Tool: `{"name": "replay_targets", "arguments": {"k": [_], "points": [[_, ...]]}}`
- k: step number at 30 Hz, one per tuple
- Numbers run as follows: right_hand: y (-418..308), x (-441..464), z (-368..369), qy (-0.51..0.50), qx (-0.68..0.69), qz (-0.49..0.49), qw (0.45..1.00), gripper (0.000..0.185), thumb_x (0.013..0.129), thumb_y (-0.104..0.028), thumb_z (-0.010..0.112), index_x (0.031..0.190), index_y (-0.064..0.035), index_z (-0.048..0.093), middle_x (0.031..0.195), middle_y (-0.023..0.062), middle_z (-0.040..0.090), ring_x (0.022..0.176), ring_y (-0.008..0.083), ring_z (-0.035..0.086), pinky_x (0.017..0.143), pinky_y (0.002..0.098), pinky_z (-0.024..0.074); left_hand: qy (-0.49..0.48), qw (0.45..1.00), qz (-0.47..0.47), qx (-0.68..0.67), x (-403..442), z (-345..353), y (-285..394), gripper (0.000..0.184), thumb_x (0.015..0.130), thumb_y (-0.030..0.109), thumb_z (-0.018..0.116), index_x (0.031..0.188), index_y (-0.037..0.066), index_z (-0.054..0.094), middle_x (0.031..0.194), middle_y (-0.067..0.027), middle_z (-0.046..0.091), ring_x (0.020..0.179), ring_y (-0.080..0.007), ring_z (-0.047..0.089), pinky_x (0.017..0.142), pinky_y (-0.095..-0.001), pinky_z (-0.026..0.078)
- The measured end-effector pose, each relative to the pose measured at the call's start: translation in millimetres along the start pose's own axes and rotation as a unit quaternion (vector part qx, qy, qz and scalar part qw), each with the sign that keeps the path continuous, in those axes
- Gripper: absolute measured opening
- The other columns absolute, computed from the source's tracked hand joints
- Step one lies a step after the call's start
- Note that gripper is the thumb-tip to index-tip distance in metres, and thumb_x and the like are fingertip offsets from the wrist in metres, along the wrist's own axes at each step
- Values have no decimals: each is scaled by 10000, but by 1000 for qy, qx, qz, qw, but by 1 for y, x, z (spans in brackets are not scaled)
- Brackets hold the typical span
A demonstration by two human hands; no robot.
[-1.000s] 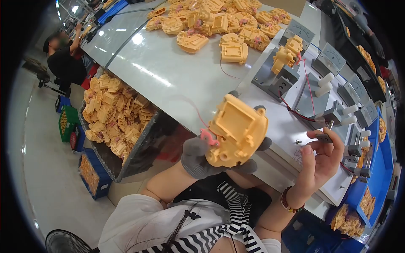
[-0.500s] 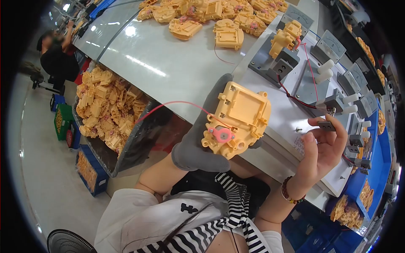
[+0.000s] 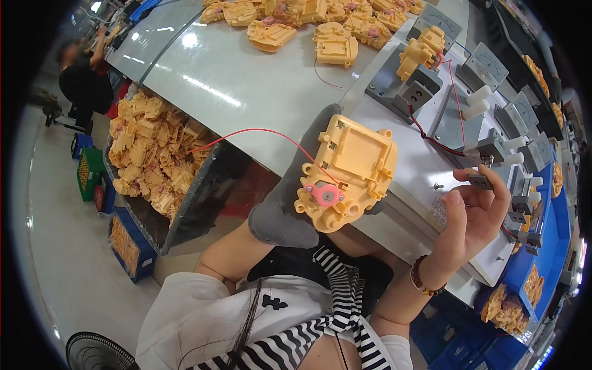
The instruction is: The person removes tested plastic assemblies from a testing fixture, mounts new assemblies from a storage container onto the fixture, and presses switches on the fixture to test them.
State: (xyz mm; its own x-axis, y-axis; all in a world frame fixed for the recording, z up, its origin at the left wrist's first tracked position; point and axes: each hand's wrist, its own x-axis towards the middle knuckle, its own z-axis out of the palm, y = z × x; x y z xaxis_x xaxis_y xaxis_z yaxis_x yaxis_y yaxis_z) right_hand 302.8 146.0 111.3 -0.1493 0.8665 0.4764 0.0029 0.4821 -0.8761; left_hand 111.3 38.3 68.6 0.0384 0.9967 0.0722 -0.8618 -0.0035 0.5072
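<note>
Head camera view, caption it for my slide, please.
A gloved left hand holds a yellow housing with a pink fitting and red wire.

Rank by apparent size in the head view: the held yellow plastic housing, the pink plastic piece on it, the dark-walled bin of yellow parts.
1. Dark-walled bin of yellow parts
2. Yellow plastic housing
3. Pink plastic piece

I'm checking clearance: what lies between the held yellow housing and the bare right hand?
In the head view, the white board shows between the yellow housing and the right hand, with a metal screw on it, nearer the hand.
</note>
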Motion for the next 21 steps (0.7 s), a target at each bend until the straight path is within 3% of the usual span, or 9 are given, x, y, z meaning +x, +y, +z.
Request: {"name": "replay_targets", "arguments": {"k": [12,15,21], "points": [[1,0,-1,-1,-1,-3,1000,447,737,-25,648,1157,-1,499,971,134,606,705,100,520,648,203,406,10,995,-30,-91,1,-16,-4,942,792,19,668,1488,191,57,1452,-118,295,1270,-273,427,1023,-417,429],[1,0,-1,-6,-1,-4,1000,444,739,-25,649,1156,-2,500,977,131,603,712,102,523,646,204,409,-13,1000,19,2,-3,-3,-1,960,774,25,681,1489,195,63,1458,-118,285,1276,-274,421,1026,-419,424],[1,0,-2,-10,3,-4,1000,446,739,-27,652,1157,-1,499,974,132,603,717,104,527,641,202,411,40,998,-30,-33,-1,-18,-3,949,775,24,676,1489,191,73,1452,-127,296,1275,-279,424,1027,-418,423]]}}
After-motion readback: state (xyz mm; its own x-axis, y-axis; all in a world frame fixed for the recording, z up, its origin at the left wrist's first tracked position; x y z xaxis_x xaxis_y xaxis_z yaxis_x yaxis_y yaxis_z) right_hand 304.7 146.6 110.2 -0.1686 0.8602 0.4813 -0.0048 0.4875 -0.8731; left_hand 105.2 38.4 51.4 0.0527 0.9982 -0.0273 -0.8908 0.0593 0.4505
